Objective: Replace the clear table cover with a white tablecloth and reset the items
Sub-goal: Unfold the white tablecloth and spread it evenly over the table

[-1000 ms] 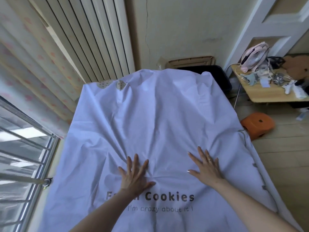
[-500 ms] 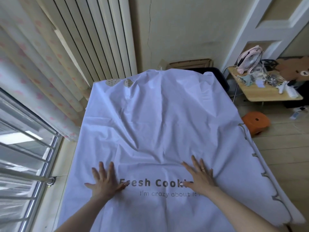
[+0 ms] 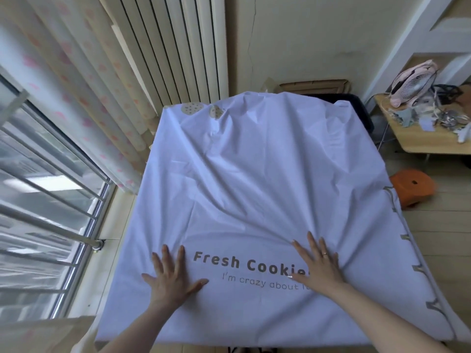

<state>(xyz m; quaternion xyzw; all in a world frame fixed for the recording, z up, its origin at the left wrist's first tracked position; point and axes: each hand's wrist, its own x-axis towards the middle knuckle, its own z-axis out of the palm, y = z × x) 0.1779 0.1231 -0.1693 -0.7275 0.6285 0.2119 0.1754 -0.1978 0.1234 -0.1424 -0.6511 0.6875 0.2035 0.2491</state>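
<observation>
Nearest, the left hand (image 3: 169, 278) and the right hand (image 3: 318, 267) both lie palm down on the white tablecloth (image 3: 254, 174). Their fingers (image 3: 180, 256) are straight and spread, pressing the fabric and pinching nothing. They flank the printed words (image 3: 216, 259), the left hand towards the window side and the right covering the end of the lettering.

The cloth hides the whole surface, and its long axis runs straight away from the person, so all that is left to flatten lies ahead of the fingertips. Creases (image 3: 254, 220) fan out from the right hand towards the middle, so that hand is the nearer to them.

Farther on, the fabric is rumpled. The far edge (image 3: 280, 98) is humped up, with cookie prints (image 3: 191, 108) at its left corner.

The next stroke probably needs to push forward and outward along that axis. Resetting the items looks not yet begun.
</observation>
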